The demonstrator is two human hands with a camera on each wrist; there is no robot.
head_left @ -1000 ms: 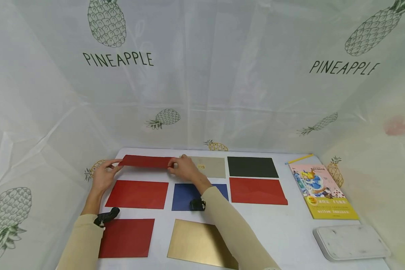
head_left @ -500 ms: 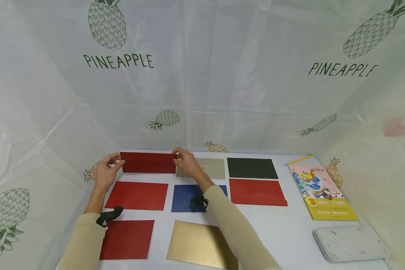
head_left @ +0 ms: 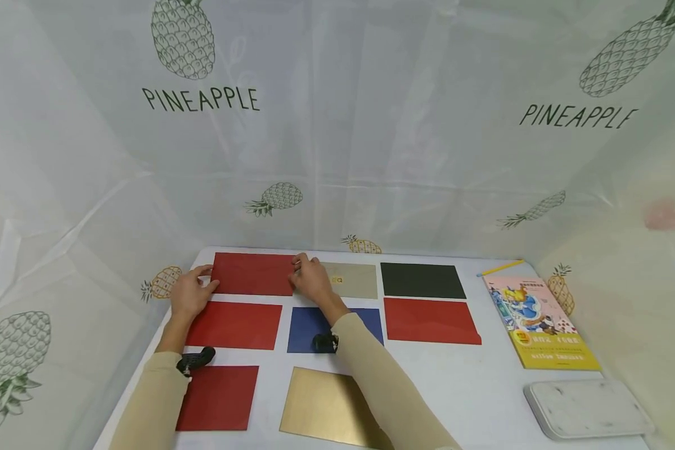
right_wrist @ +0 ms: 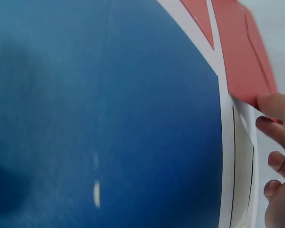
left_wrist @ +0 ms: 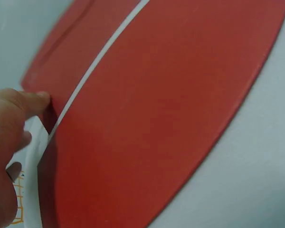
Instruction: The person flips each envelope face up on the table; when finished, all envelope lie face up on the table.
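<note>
Both hands are at a flat red paper sheet [head_left: 253, 274] in the back left of the table. My left hand [head_left: 190, 295] pinches its left edge, thumb on top in the left wrist view. At the near right corner, my right hand [head_left: 313, 281] pinches it between thumb and forefinger. A line like a crease runs along the sheet's far side [right_wrist: 251, 35] in the right wrist view. Just in front lies a second red sheet [head_left: 236, 325], parted from it by a white strip. A beige sheet [head_left: 357, 281] with a small gold mark sits beside the right hand, partly hidden.
A blue sheet [head_left: 300, 328] and a gold sheet [head_left: 315, 400] lie under the right arm. More sheets are a dark green one [head_left: 423, 280], a red one [head_left: 430, 320] and a front red one [head_left: 222, 398]. At right are a pencil [head_left: 500, 268], a book [head_left: 540, 322] and a grey-white case [head_left: 587, 408].
The held red sheet has gone from steeply slanted to nearly flat, its near edge coming down toward the front. My left hand has shifted right, and the sheet's left edge with it.
</note>
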